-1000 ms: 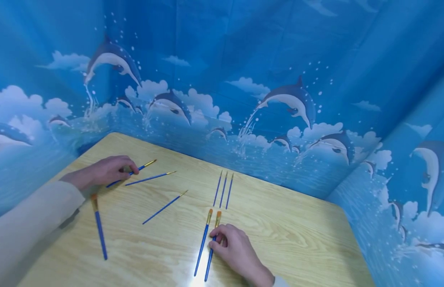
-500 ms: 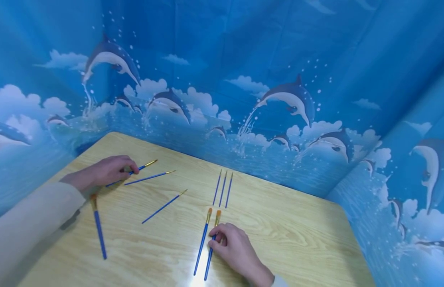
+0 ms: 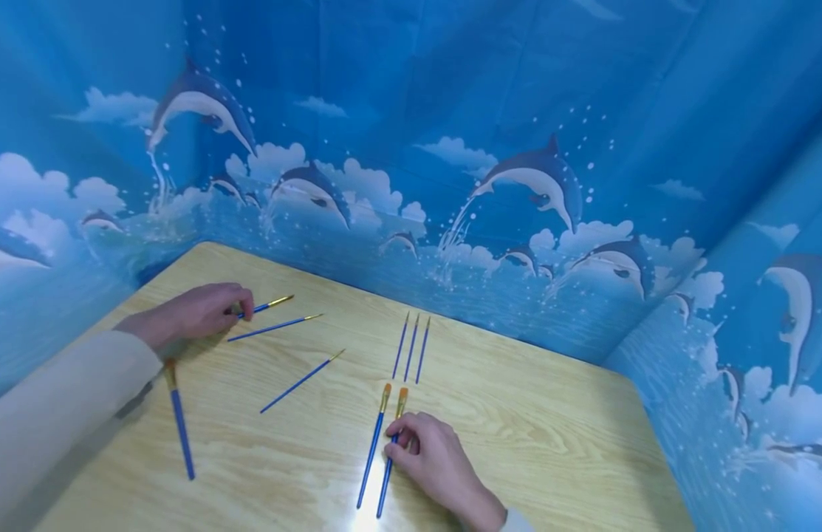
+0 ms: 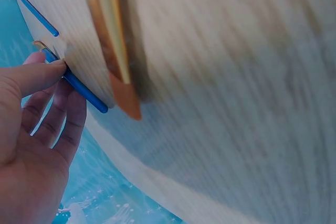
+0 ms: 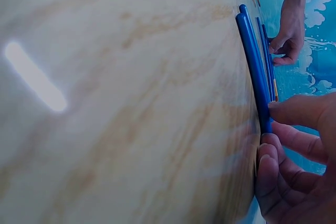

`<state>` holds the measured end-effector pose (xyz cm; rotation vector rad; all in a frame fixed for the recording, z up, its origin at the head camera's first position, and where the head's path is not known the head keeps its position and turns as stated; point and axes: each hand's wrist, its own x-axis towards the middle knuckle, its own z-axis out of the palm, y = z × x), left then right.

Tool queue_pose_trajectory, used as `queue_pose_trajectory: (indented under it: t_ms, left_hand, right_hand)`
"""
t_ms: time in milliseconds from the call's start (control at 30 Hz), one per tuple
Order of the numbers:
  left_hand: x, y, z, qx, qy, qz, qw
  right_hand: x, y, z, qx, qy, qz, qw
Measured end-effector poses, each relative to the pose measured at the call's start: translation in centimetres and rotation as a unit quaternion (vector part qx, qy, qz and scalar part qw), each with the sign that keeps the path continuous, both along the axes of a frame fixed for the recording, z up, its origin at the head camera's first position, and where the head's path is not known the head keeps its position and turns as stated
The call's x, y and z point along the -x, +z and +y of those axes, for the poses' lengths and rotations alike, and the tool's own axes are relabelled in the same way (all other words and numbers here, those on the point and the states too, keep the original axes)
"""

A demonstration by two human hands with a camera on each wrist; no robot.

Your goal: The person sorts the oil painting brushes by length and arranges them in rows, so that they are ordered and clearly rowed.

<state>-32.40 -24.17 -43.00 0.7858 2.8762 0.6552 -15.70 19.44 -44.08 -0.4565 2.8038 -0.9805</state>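
In the head view my left hand [image 3: 201,312] is at the table's far left, pinching a blue-handled paintbrush [image 3: 275,302] between thumb and fingers. Its gold ferrule points right. The left wrist view shows the thumb pressed on that blue handle [image 4: 84,90]. My right hand [image 3: 432,452] pinches a flat paintbrush [image 3: 385,484] with orange bristles near the front middle. A similar flat paintbrush [image 3: 372,458] lies just left of it, nearly parallel. Beyond these, three thin paintbrushes [image 3: 411,349] lie side by side.
Two thin paintbrushes lie slanted: one [image 3: 271,328] close to my left hand, another [image 3: 300,382] nearer the middle. A wide flat paintbrush [image 3: 181,432] lies by the left sleeve [image 3: 85,391]. A dolphin-print curtain [image 3: 411,185] surrounds the wooden table [image 3: 537,436].
My left fingers have shifted on their paintbrush, and its handle end no longer shows below the hand. The right hand stays on its paintbrush. The head view has shifted slightly.
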Motion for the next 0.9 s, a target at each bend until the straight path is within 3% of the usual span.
queue_pose_trajectory:
  t_ms: [200, 533, 900]
  left_hand:
    - [0.3, 0.2, 0.0, 0.003, -0.008, 0.015, 0.9998]
    - [0.5, 0.1, -0.1, 0.037, 0.007, 0.039, 0.9985]
    - [1.4, -0.1, -0.1, 0.042, 0.003, 0.038, 0.9984]
  right_hand:
    - [0.0, 0.1, 0.1, 0.001, 0.001, 0.0, 1.0]
    - [0.0, 0.0, 0.0, 0.001, 0.005, 0.009, 0.9999]
    - [0.1, 0.0, 0.0, 0.004, 0.003, -0.002, 1.0]
